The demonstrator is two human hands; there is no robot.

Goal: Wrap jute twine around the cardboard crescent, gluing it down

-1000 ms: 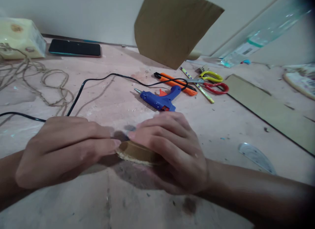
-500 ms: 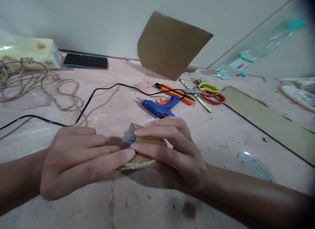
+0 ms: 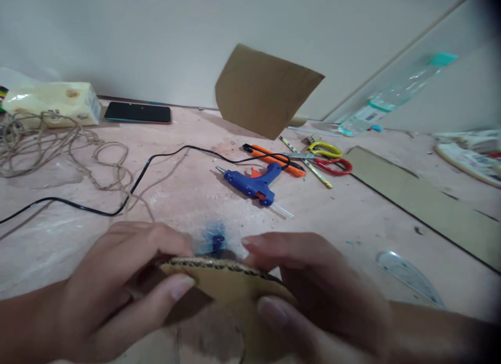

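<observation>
A curved cardboard piece (image 3: 225, 286) is held up low in front of me, its ridged cut edge facing up. It has a rounded opening in its lower part, with the floor-like pink surface seen through it. My left hand (image 3: 125, 286) pinches its left end, thumb on the near face and fingers behind. At the right side my right hand (image 3: 317, 280) grips it in the same way, slightly blurred. Just beyond the hands lies a blue glue gun (image 3: 250, 184) with a clear glue stick sticking out of its back. A dark blue patch (image 3: 217, 240) shows on the surface behind the cardboard.
An orange cutter (image 3: 274, 158), a patterned pencil (image 3: 319, 175) and scissors (image 3: 332, 158) lie behind the glue gun. Twine (image 3: 105, 160), a tissue pack (image 3: 55, 103) and a phone (image 3: 138, 112) sit left. Rightward are a cardboard strip (image 3: 422, 202), a clear protractor (image 3: 409, 275) and a bottle (image 3: 395, 100). A cardboard sheet (image 3: 266, 90) leans against the wall.
The cardboard piece has been lifted off the surface and tilted up toward me. Both hands have come nearer and now pinch it by its two sides, uncovering the blue patch.
</observation>
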